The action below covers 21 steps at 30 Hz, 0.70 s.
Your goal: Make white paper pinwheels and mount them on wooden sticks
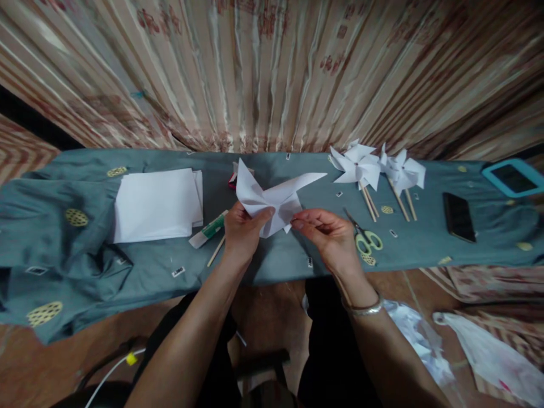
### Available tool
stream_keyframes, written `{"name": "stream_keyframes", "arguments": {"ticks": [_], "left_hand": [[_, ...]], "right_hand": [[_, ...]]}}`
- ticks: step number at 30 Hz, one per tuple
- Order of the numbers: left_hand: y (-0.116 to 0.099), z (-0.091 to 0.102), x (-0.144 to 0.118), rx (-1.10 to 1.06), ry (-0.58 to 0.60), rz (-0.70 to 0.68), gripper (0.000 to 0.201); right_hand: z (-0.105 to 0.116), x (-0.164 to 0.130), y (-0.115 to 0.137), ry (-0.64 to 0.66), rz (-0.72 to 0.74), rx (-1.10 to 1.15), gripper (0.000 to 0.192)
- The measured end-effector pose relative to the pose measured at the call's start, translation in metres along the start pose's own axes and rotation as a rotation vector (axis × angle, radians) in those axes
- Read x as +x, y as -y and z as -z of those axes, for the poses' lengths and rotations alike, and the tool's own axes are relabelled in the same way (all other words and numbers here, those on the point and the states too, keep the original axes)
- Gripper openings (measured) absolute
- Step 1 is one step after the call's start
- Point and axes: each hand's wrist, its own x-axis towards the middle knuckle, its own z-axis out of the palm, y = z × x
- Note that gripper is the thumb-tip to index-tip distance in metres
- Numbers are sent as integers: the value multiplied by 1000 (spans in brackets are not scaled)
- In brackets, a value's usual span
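My left hand (243,232) grips a white paper pinwheel (278,201), thumb pressed near its middle, with several blades curling up. At its right lower edge my right hand (327,232) has thumb and forefinger pinched together. Something small and dark may be between those fingertips, too small to make out. Scissors (366,238) with yellow-green handles lie just right of my right hand. Beside my left hand are a green and white glue stick (208,229) and a thin wooden stick (216,251), partly hidden.
A stack of white paper (155,204) lies to the left. Finished-looking pinwheels on sticks (357,164) rest at the back right, near a black phone (459,217) and a blue-framed tablet (514,177). A small red object (232,181) sits behind the pinwheel. Curtains hang behind the cloth-covered table (263,272).
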Motion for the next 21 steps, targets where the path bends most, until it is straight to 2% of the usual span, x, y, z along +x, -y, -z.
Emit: {"name": "stream_keyframes", "arguments": {"ticks": [5,11,17,21], "left_hand": [[7,-9,-6,39,62,-48,30],[12,-13,-9,141,121,-79,30],[18,-15,-8,175,131,-121,26],[17,-16,-10,192,155,-139,24]], "right_hand": [[0,-2,-4,15,3,49,12],[10,-4,-7,-7,95,-116,4],[16,-2,-8,-17,209,-207,10],[19,1,-14,-21,224,-207,9]]}}
